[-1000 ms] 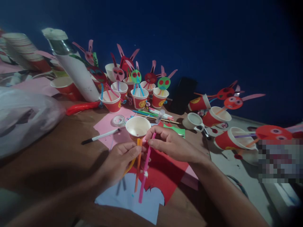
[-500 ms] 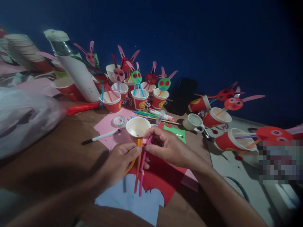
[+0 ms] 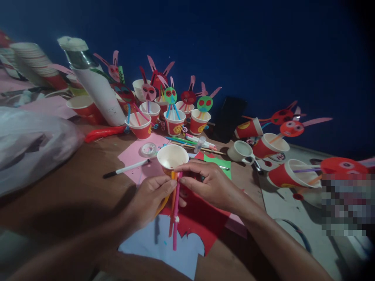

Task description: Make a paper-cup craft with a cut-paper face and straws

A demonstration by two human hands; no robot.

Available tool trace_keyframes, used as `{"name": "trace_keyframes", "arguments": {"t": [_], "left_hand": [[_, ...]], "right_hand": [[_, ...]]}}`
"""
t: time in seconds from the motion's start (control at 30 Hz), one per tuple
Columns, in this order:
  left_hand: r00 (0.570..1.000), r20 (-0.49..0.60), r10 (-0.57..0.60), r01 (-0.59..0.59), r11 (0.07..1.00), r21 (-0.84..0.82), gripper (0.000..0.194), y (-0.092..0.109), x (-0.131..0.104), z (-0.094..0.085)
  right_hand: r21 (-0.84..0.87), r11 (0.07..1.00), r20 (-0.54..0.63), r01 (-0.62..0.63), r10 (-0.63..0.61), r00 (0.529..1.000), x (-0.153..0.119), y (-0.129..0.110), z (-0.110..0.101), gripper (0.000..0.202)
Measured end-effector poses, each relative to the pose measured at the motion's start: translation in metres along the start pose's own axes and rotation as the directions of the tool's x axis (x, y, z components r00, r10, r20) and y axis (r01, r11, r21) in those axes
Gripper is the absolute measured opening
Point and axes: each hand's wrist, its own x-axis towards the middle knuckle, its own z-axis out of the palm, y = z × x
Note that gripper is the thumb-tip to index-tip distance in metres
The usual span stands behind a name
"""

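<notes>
Closed round an orange strip, my left hand pinches its top between thumb and forefinger. A yellow-orange strip curves out below that hand. My right hand pinches the upper end of a pink stick, which hangs beside the orange strip and has a small whitish bit on it. Both hands are close together at the front of a paper cup, whose lower part is hidden. Beneath them lie red paper and pale blue paper.
Several red cups with paper faces, such as one at the middle, stand behind. A white bottle leans at left, near a plastic bag. A mug, tape roll and marker lie around the cup.
The pink stick has turned more upright and closer to the orange strip. My right hand's fingers have flattened over its top. The whole view has shifted slightly.
</notes>
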Motion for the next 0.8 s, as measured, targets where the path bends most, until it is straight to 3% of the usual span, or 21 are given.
{"name": "trace_keyframes", "arguments": {"t": [0.43,0.8], "left_hand": [[0.999,0.013,0.03,-0.03,0.999,0.015,0.021,-0.0022,0.0019,-0.0006],[1.0,-0.022,-0.006,0.006,1.0,-0.005,0.024,0.0009,0.0011,0.0002]], "right_hand": [[-0.111,0.994,-0.001,0.018,-0.018,1.0,0.0009,0.0042,0.005,0.028],[-0.072,0.996,-0.002,0.061,-0.061,0.998,0.0024,0.009,0.0083,0.027]]}}
